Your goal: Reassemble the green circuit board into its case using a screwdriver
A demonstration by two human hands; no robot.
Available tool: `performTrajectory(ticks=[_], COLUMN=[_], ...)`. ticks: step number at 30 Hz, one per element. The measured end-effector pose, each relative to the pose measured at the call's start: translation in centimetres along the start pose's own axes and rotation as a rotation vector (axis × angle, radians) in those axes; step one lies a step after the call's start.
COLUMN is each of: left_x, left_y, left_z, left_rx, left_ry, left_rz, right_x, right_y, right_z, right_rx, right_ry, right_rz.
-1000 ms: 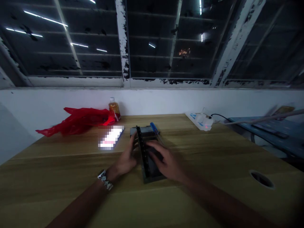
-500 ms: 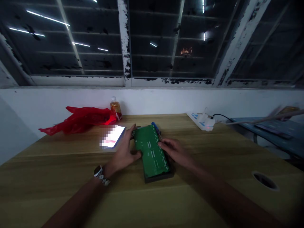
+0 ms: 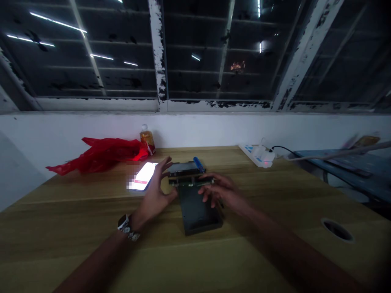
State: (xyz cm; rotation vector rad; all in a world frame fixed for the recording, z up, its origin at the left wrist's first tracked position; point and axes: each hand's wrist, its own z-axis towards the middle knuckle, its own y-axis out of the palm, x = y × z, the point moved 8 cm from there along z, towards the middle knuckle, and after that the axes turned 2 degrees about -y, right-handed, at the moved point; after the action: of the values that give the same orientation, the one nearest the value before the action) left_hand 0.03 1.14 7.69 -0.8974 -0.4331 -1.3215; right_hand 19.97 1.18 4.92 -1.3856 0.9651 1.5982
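A green circuit board (image 3: pixel 191 182) stands nearly edge-on, tilted up over a dark shallow casing (image 3: pixel 200 211) whose inside now shows. My right hand (image 3: pixel 218 189) grips the board's right end, thumb and fingers on either side of it. Beside the board's left end, my left hand (image 3: pixel 159 185) has its thumb and fingers spread apart; whether it touches the board or casing is unclear. Behind the board lies a flat greyish part (image 3: pixel 183 167), partly hidden. A blue-handled tool (image 3: pixel 199 164) rests next to it, its far end hidden.
A lit phone (image 3: pixel 145 176) lies left of my left hand. Red plastic bag (image 3: pixel 104 154) and a drink bottle (image 3: pixel 147 139) sit by the wall. A white power strip (image 3: pixel 258 155) with plugs is at the back right. A round hole (image 3: pixel 337 230) pierces the wooden table (image 3: pixel 259 260).
The green board has tipped up from lying flat on the casing to nearly edge-on, uncovering the casing's inside. My right hand has moved from its right edge to holding it.
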Motion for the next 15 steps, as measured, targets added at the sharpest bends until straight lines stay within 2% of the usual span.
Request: performTrajectory(ticks=[3,7,13,15], left_x=[-0.3,-0.6,-1.2,-1.1], left_y=[-0.1,0.3,3.0,4.1], left_z=[0.1,-0.1,-1.4,-2.0], left_rx=[-0.001,0.039,0.06,0.034], left_ry=[-0.011,-0.065,-0.24,-0.295], left_rz=[-0.038,-0.117,-0.249,-0.288], right_x=[0.2,0.8,1.6,1.3], right_y=[-0.4,-0.7,1.2,1.9], right_z=[-0.1,-0.1,0.3,0.2], right_rx=[0.042,0.136,0.09,0.078], right_ry=[-0.006,-0.021,-0.1,-0.137], right_rz=[0.029,-0.087,-0.067,-0.062])
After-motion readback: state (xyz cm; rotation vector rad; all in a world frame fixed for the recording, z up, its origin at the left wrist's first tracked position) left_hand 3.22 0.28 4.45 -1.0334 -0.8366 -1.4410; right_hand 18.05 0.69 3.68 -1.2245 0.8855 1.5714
